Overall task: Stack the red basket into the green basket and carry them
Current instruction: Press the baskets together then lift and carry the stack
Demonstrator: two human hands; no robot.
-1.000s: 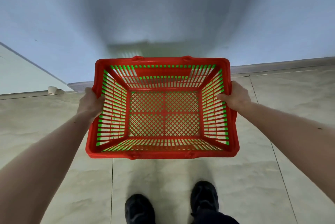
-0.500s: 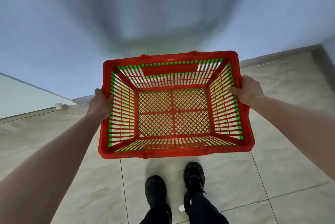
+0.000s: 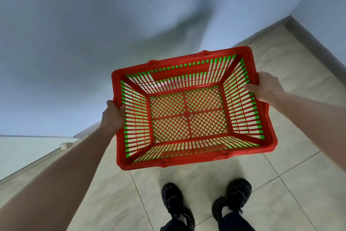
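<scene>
The red basket [image 3: 194,159] sits nested inside the green basket [image 3: 127,127], whose green shows through the red slats and mesh floor. The stack hangs in the air in front of me, above the tiled floor, tilted with its right side farther away. My left hand [image 3: 112,116] grips the left rim of the stack. My right hand [image 3: 265,85] grips the right rim, fingers curled over the edge.
A pale blue-grey wall [image 3: 93,34] fills the top of the view. A room corner with a grey baseboard [image 3: 314,38] lies at the right. My two black shoes [image 3: 174,202] stand on beige floor tiles [image 3: 299,193]. A small white doorstop [image 3: 63,145] sits at the left skirting.
The view has swung left to right: the baskets sit farther right and more rotated in view, the room corner has come in at the right, and my feet have stepped apart.
</scene>
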